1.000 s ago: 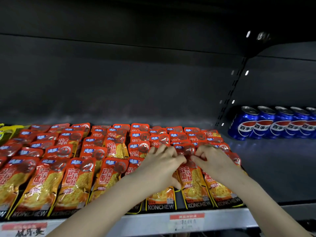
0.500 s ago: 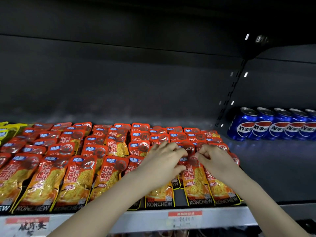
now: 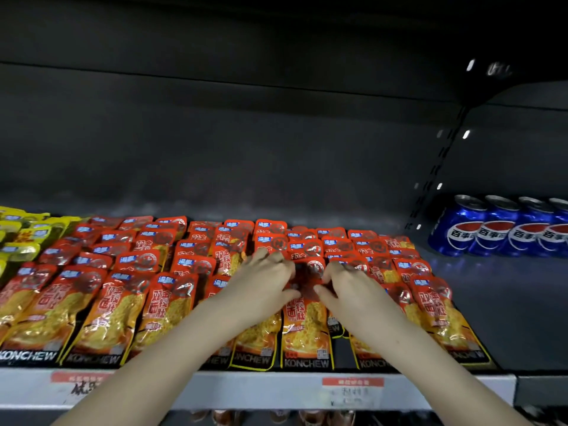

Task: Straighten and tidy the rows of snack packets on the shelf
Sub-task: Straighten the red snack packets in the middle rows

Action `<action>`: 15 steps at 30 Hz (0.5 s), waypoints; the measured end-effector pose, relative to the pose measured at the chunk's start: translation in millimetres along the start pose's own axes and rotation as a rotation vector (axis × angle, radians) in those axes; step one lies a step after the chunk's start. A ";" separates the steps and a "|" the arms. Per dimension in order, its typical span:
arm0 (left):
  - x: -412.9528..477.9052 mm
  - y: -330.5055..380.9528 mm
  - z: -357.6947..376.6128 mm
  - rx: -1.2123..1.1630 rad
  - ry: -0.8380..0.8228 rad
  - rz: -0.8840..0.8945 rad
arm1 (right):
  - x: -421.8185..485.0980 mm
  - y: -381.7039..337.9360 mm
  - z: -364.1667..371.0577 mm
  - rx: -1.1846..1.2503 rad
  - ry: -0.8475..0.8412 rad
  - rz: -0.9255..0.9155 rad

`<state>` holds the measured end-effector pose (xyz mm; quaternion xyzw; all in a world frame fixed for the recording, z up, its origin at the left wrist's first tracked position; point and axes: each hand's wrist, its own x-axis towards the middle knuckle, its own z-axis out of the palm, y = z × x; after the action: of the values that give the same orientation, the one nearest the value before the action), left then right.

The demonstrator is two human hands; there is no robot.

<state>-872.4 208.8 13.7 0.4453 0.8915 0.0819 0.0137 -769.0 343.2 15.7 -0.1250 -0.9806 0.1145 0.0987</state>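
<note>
Left hand (image 3: pixel 264 284), right hand (image 3: pixel 347 287) pinching front snack packet (image 3: pixel 305 327)

The one view comes from a head-worn wide-angle camera, facing forward and a little downward into the shelf (image 3: pixel 276 392) from close in front (both forearms (image 3: pixel 172 348) enter from the bottom edge). The snack packets (image 3: pixel 132 302) fill its lower middle, cans (image 3: pixel 498 229) at far right.

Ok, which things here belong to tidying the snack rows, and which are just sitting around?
Job: orange snack packets; centre packet, pinched by left hand and right hand; shelf.
Just there: blue cola cans; price labels.
</note>
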 end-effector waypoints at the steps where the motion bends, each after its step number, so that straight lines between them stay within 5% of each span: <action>1: 1.3 0.4 2.2 -0.019 0.024 -0.009 | 1.1 -0.7 0.6 -0.005 -0.001 0.001; 15: 17.9 11.6 11.1 -0.199 0.173 -0.009 | 12.9 11.5 -0.5 -0.042 0.005 0.109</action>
<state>-872.9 231.4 5.4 0.4292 0.8787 0.2081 -0.0189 -778.5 357.6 15.4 -0.1805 -0.9743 0.0989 0.0919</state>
